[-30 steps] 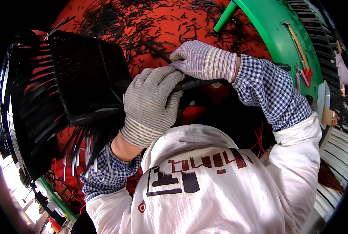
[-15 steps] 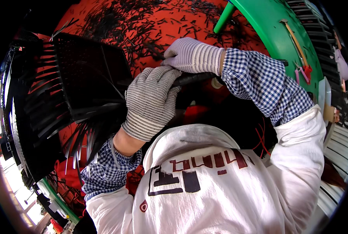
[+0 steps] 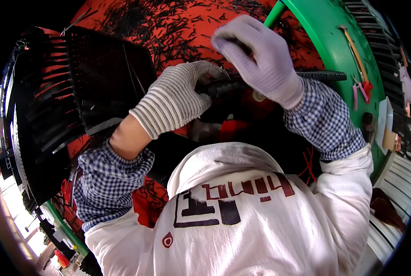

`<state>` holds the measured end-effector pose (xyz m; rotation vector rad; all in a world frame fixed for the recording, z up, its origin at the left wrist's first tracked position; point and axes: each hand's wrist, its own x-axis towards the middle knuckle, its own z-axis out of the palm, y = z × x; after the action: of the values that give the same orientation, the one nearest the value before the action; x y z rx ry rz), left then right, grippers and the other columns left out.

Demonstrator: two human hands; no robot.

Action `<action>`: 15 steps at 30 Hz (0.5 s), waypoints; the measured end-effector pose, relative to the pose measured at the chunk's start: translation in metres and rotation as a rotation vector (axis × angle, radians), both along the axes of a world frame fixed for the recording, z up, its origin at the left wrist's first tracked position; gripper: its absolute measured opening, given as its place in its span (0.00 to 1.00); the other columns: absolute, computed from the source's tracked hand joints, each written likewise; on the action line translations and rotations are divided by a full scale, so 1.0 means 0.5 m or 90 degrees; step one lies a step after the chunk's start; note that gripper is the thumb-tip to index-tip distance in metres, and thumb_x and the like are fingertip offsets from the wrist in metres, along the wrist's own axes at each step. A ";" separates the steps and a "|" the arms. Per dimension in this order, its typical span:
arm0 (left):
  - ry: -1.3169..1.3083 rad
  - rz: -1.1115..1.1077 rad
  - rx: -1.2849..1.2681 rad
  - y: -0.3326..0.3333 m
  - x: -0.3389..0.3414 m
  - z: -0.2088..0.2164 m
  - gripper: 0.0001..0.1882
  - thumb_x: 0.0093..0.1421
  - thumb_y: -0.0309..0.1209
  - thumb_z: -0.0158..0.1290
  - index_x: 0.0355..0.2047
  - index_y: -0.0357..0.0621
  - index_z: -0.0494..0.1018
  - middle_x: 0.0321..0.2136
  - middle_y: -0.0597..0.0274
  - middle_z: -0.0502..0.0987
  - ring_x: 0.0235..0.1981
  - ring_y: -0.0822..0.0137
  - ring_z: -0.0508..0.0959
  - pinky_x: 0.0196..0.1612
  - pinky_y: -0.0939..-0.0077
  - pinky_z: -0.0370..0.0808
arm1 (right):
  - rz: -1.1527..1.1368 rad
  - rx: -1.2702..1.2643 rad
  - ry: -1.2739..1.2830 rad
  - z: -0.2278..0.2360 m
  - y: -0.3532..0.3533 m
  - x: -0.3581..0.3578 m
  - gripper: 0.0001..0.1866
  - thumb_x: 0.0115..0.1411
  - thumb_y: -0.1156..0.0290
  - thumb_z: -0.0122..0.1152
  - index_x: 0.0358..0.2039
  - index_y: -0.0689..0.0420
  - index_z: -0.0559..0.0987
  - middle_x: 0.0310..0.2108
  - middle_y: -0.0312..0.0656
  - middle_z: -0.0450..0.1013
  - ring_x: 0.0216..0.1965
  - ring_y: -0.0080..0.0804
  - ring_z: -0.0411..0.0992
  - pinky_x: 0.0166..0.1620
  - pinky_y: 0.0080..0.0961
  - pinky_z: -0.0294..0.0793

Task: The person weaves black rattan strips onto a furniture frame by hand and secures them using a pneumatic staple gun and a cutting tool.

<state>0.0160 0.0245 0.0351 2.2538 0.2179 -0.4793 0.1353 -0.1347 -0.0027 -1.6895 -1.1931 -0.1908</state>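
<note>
A large black woven piece (image 3: 108,69) stands at the left, with many loose flat strips fanning out from its side. From near it, a dark braided band (image 3: 323,75) runs rightward behind my right hand. My left hand (image 3: 173,94), in a grey striped glove, is closed round the near part of this band, fingertips curled over its top. My right hand (image 3: 265,60), in a pale glove, is raised above the band and apart from my left. Its thumb and fingers meet in a pinch; what they hold, if anything, I cannot make out.
Black strip scraps (image 3: 187,27) litter the red floor ahead. A green table (image 3: 325,32) at the right bears a hammer (image 3: 352,50) and pink-handled cutters (image 3: 359,92). Loose black strips (image 3: 53,110) stick out at the left. A pale slatted surface (image 3: 394,193) lies at the lower right.
My right hand has lifted off the band, up and to the right, away from my left. My left hand has turned and shifted slightly up, still closed on the band. More of the band shows.
</note>
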 end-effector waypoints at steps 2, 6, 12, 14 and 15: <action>0.009 0.002 -0.081 0.021 0.002 -0.010 0.28 0.53 0.21 0.60 0.57 0.37 0.74 0.39 0.54 0.83 0.37 0.67 0.82 0.43 0.70 0.82 | 0.047 -0.001 -0.083 0.011 -0.034 -0.018 0.03 0.60 0.72 0.65 0.34 0.55 0.81 0.31 0.40 0.76 0.33 0.39 0.78 0.36 0.32 0.78; -0.043 -0.121 -0.212 0.057 0.014 -0.065 0.30 0.52 0.24 0.61 0.58 0.40 0.74 0.44 0.51 0.84 0.42 0.58 0.84 0.48 0.68 0.82 | 0.147 -0.090 -0.423 -0.019 -0.080 -0.027 0.16 0.54 0.68 0.66 0.45 0.47 0.81 0.41 0.35 0.75 0.38 0.32 0.76 0.41 0.33 0.76; -0.015 -0.131 -0.394 0.084 0.023 -0.071 0.32 0.55 0.24 0.58 0.63 0.36 0.70 0.39 0.51 0.82 0.36 0.67 0.81 0.43 0.74 0.82 | 0.140 -0.140 -0.576 -0.055 -0.076 -0.040 0.19 0.55 0.64 0.62 0.49 0.42 0.81 0.50 0.32 0.72 0.50 0.32 0.71 0.55 0.35 0.74; 0.024 -0.086 -0.441 0.079 0.013 -0.046 0.30 0.56 0.26 0.57 0.62 0.37 0.71 0.40 0.52 0.83 0.36 0.66 0.82 0.43 0.74 0.82 | 0.105 -0.124 -0.564 -0.064 -0.064 -0.047 0.18 0.55 0.64 0.63 0.49 0.44 0.81 0.51 0.32 0.72 0.50 0.32 0.72 0.55 0.38 0.75; 0.001 -0.064 -0.361 0.074 0.014 -0.044 0.29 0.57 0.27 0.57 0.61 0.38 0.72 0.39 0.52 0.83 0.36 0.66 0.83 0.44 0.74 0.82 | 0.108 -0.124 -0.563 -0.067 -0.061 -0.047 0.18 0.55 0.64 0.63 0.49 0.44 0.81 0.51 0.32 0.72 0.50 0.32 0.72 0.55 0.38 0.75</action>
<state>0.0228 0.0615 0.0133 1.7127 -0.0334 -0.5201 0.1118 -0.1650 -0.0361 -1.6951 -2.0435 -0.7953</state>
